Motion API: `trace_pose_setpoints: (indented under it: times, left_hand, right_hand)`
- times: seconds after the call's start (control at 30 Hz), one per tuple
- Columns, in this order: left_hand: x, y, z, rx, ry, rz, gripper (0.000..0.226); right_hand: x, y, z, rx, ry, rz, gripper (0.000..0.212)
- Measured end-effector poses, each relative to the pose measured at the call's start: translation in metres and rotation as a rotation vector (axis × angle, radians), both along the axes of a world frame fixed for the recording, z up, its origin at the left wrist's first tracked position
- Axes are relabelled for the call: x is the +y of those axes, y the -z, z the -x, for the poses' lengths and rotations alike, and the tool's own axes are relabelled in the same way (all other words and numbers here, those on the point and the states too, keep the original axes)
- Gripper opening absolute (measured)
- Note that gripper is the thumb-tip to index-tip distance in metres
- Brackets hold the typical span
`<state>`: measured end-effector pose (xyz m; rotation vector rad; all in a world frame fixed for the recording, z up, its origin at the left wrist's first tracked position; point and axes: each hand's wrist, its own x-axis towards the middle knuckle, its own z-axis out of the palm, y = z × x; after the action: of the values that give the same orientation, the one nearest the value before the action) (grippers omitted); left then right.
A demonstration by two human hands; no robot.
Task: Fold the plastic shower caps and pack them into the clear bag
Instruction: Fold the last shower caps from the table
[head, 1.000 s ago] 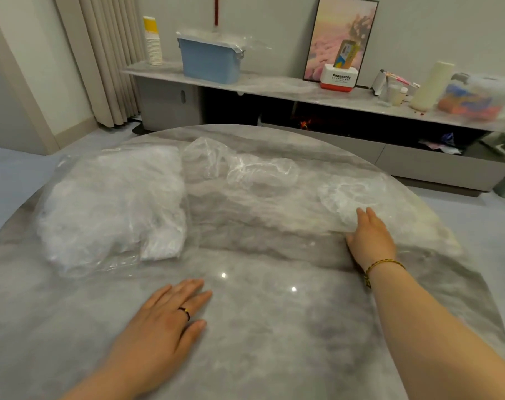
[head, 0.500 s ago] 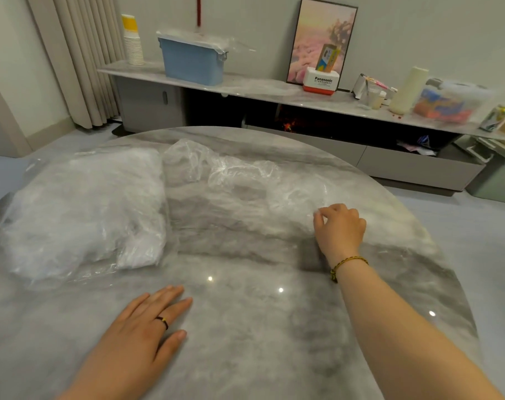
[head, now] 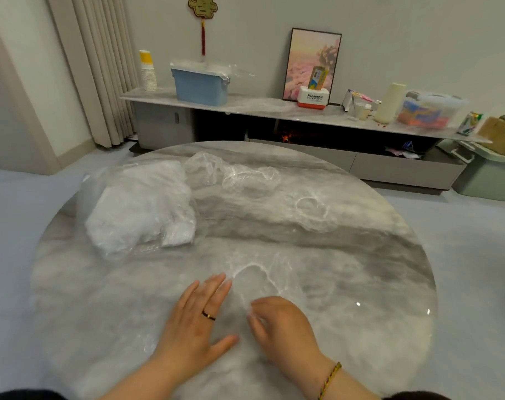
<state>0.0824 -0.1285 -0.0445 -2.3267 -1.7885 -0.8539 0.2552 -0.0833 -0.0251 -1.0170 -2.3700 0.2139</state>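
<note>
A clear shower cap [head: 258, 277] lies spread on the round marble table [head: 375, 272], close to me in the middle. My left hand [head: 197, 316] rests flat on its left part, fingers straight. To its right, my right hand [head: 280, 323] has curled fingers that pinch the cap's near edge. A second cap [head: 313, 210] lies flat further back on the right. Crumpled caps [head: 234, 174] sit at the far side. The clear bag [head: 138, 209], filled with white folded caps, lies at the left.
Behind the table runs a long low sideboard [head: 274, 111] with a blue bin [head: 199, 86], a stack of paper cups [head: 148, 72], a picture and boxes. A green bin [head: 487, 174] stands on the floor at right. Curtains hang at left.
My right hand closed on a shower cap at the right of the table and drew it to the near middle. My left hand shifted right onto it. The camera view rose.
</note>
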Motion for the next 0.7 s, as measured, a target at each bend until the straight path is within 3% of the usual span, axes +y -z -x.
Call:
trace_pose_setpoints:
  times: [0.13,0.27,0.33,0.4,0.5,0.57,0.63,0.7]
  left_hand:
    - [-0.014,0.002,-0.006,0.083,-0.003,-0.138,0.035]
    - [-0.028,0.000,0.003,0.128,0.024,-0.089,0.046]
    - [-0.032,0.000,0.007,0.139,0.051,0.000,0.054]
    - [-0.034,0.001,0.011,0.105,0.087,0.112,0.048]
    - [-0.040,-0.010,0.009,-0.025,0.034,0.317,0.026]
    - [-0.040,-0.013,0.012,-0.103,-0.076,0.413,0.014]
    - [-0.041,-0.012,0.016,-0.331,-0.118,0.522,0.009]
    - [-0.040,-0.013,0.018,-0.571,-0.157,0.543,0.016]
  right_hand:
    - [-0.026,-0.002,-0.002,-0.108,-0.116,0.105,0.026]
    - [-0.038,-0.009,-0.009,-0.129,-0.205,0.324,0.058]
    - [-0.037,-0.012,-0.011,-0.140,-0.200,0.389,0.054]
    - [-0.037,-0.018,-0.012,-0.215,-0.190,0.415,0.046]
    - [-0.027,-0.019,-0.017,-0.322,-0.174,0.091,0.060]
    - [-0.023,-0.026,-0.022,-0.414,-0.121,0.168,0.067]
    - [-0.016,-0.026,-0.031,-0.456,-0.102,0.353,0.057]
    - [-0.012,-0.028,-0.037,-0.460,-0.100,0.443,0.058]
